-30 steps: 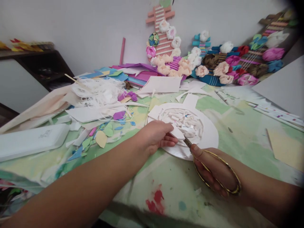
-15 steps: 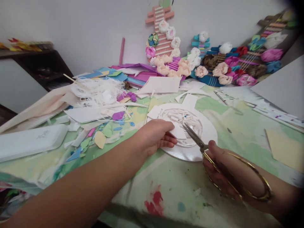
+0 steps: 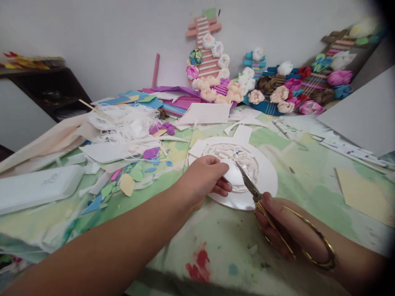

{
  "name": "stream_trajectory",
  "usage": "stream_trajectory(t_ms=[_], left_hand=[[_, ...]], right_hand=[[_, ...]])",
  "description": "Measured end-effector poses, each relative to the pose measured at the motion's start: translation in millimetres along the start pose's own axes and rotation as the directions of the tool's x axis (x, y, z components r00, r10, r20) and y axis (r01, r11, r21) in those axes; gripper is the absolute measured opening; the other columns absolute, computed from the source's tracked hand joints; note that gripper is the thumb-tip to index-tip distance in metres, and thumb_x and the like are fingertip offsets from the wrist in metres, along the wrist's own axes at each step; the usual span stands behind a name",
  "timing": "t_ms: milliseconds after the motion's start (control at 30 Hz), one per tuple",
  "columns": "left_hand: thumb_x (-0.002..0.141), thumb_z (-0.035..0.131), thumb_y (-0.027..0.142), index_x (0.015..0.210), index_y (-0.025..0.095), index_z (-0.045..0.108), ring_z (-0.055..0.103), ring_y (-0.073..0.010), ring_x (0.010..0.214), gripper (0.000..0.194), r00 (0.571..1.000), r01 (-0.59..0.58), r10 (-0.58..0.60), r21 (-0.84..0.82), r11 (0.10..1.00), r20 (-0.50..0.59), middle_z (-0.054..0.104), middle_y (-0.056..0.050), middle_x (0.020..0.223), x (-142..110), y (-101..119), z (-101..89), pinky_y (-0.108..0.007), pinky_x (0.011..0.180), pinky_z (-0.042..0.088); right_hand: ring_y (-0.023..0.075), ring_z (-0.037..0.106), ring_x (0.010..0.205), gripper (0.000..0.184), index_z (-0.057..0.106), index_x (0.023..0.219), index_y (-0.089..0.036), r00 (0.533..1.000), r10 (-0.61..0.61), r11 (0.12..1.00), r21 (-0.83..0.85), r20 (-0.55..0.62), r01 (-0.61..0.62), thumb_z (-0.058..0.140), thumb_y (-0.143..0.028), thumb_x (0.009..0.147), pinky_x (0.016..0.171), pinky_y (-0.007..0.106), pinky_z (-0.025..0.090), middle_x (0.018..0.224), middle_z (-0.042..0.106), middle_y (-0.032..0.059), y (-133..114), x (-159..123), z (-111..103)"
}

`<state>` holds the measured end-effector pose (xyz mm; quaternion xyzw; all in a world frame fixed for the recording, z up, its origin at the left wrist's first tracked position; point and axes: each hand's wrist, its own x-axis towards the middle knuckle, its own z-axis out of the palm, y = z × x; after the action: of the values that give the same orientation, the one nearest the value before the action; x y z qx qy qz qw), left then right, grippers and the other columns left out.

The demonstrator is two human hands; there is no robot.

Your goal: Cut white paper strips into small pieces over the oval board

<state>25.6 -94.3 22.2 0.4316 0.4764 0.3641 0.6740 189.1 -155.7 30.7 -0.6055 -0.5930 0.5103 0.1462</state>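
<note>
Between thumb and fingers, my left hand (image 3: 207,177) pinches a small piece of white paper (image 3: 233,173). My right hand (image 3: 279,224) grips gold-handled scissors (image 3: 252,190), their blades pointing up and left, tips close to the paper's right edge. Whether the blades touch the paper I cannot tell. Beneath both lies a round white cardboard shape (image 3: 268,174) with a short neck at its far side. A raised ring on it is filled with short white paper bits, partly hidden by my left hand and the paper.
White string (image 3: 126,121) lies tangled at the back left, near colored paper scraps (image 3: 127,185) and a white box (image 3: 43,187). Guitar-like crafts with paper flowers (image 3: 208,53) lean on the wall. A yellow sheet (image 3: 364,195) lies right. Red paint (image 3: 198,265) stains the cloth.
The white paper in my left hand has turned and tilted, now catching the light. My right hand and the scissors have shifted slightly left, and the whole view has moved a little.
</note>
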Motion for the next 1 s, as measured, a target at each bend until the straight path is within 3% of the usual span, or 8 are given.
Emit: stream_trajectory(t_ms=[100, 333, 533, 1000], left_hand=[[0.064, 0.05, 0.02, 0.059, 0.017, 0.042, 0.05, -0.0084, 0.04, 0.01, 1.0, -0.017, 0.016, 0.021, 1.0, 0.021, 0.051, 0.001, 0.042, -0.7, 0.3, -0.6, -0.016, 0.037, 0.041], [0.064, 0.05, 0.019, 0.059, 0.017, 0.042, 0.049, -0.008, 0.039, 0.009, 0.998, 0.002, -0.004, 0.038, 0.999, 0.062, 0.048, 0.002, 0.04, -1.2, 1.6, -0.7, -0.016, 0.036, 0.04], [0.064, 0.05, 0.02, 0.058, 0.016, 0.042, 0.049, -0.0079, 0.039, 0.01, 0.998, 0.007, -0.008, 0.03, 1.0, 0.055, 0.049, 0.002, 0.041, 0.7, 1.1, -0.4, -0.016, 0.035, 0.04], [0.066, 0.05, 0.02, 0.063, 0.015, 0.044, 0.05, -0.0068, 0.041, 0.008, 0.997, 0.035, -0.032, -0.038, 0.999, 0.075, 0.05, 0.001, 0.046, 8.5, -4.8, -3.1, -0.015, 0.037, 0.041]], right_hand=[[0.014, 0.041, 0.044, 0.051, 0.045, 0.058, -0.021, 0.998, 0.025, 0.997, -0.075, 0.064, -0.02, 0.024, -0.066, 0.067, 0.048, 0.028, 0.036, 0.043, 0.042, -0.0002, -7.5, -2.5, -1.2], [0.0125, 0.042, 0.047, 0.048, 0.038, 0.055, -0.02, 0.999, 0.042, 0.991, -0.127, 0.029, -0.038, 0.022, -0.063, 0.072, 0.051, 0.027, 0.036, 0.051, 0.046, 0.0008, 1.2, 0.8, 2.0], [0.0111, 0.042, 0.043, 0.054, 0.038, 0.051, -0.02, 0.998, 0.054, 0.985, -0.167, 0.02, -0.05, 0.019, -0.067, 0.069, 0.048, 0.025, 0.036, 0.045, 0.046, -0.0002, 8.5, 3.9, 1.7], [0.0087, 0.04, 0.038, 0.049, 0.04, 0.055, -0.02, 0.995, 0.101, 0.992, -0.072, 0.027, -0.099, 0.025, -0.064, 0.07, 0.04, 0.022, 0.033, 0.045, 0.045, -0.002, 9.2, 6.7, 4.0]])
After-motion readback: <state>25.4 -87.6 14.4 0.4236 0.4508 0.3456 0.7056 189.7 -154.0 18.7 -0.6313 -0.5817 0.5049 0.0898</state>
